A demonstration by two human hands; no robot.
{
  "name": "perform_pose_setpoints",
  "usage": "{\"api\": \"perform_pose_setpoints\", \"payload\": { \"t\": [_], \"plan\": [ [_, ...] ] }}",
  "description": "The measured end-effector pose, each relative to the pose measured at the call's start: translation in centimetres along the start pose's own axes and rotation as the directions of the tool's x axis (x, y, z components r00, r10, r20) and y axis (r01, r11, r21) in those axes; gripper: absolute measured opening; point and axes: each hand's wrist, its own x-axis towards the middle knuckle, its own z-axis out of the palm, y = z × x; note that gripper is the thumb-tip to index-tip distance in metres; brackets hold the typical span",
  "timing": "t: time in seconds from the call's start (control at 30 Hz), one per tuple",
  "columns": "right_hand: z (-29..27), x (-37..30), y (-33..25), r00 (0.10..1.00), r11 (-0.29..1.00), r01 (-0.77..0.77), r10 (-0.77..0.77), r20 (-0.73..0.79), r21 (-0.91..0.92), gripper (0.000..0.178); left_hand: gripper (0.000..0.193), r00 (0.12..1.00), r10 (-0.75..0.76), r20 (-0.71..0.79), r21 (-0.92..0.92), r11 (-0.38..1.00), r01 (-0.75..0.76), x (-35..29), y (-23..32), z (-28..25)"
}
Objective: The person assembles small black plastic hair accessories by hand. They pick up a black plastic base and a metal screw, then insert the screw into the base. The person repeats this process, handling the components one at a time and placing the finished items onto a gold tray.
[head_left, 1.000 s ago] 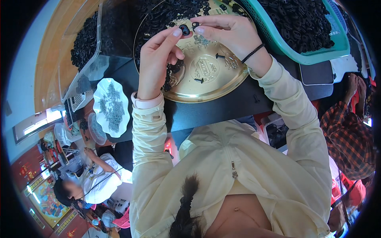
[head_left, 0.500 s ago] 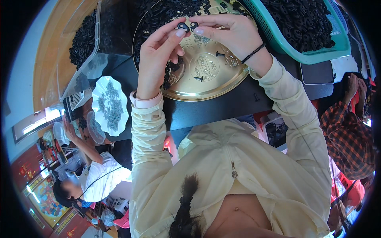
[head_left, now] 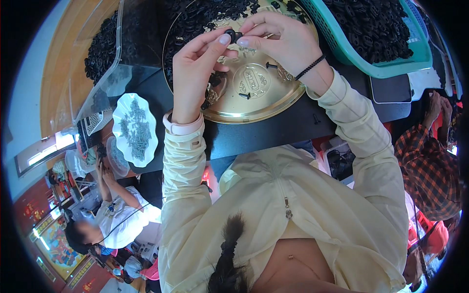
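Observation:
My left hand (head_left: 198, 63), with a pink band at its wrist, pinches a small black plastic piece (head_left: 229, 34) between thumb and fingertips. My right hand (head_left: 279, 41), wearing a black bead bracelet, pinches a second small dark piece (head_left: 238, 36) against the first; fingers partly hide both. The hands are above a round gold tray (head_left: 281, 97) with an embossed middle. Loose black parts (head_left: 195, 19) heap over its far left side. Two black peg-like pieces lie apart on the bare metal, one nearer (head_left: 245, 95) and one farther (head_left: 271, 65).
Left of the tray stand a white scalloped dish (head_left: 118, 139) of small metal pieces and a clear bin (head_left: 97, 93) with black parts. A teal basket (head_left: 391, 71) full of black parts sits at right, beside a dark flat device (head_left: 391, 89). Co-workers sit on both sides.
The two small black pieces, apart before, now touch each other. My right hand's fingers have lifted and curled a little. The left co-worker's hands have moved closer together.

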Motion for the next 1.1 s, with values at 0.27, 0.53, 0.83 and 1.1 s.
{"api": "perform_pose_setpoints", "payload": {
  "t": [0.27, 0.53, 0.83, 1.1],
  "plan": [
    [0.6, -0.2, 0.4, 0.998, 0.993, 0.048, -0.042, -0.051, 0.109, 0.020, 0.025, 0.995, 0.069, -0.068, 0.112, 0.992, -0.061, -0.3, 0.4, 0.2],
    [0.7, -0.3, -0.4, 0.996, 0.992, 0.012, -0.001, -0.088, 0.128, 0.020, 0.025, 0.975, 0.215, -0.055, 0.175, 0.964, -0.202, -0.5, 0.1, 0.6],
    [-0.2, 0.3, 0.7, 0.998, 0.994, -0.017, 0.011, 0.059, 0.112, 0.024, 0.025, 0.995, 0.095, -0.028, 0.046, 0.995, -0.094, -0.5, 0.4, 0.4],
    [-0.4, 1.3, 0.7, 0.942, 0.911, -0.053, -0.090, 0.323, 0.408, 0.041, 0.024, 0.992, -0.016, 0.125, -0.139, 0.990, 0.033, -0.7, 0.6, -0.6]
  ]
}}
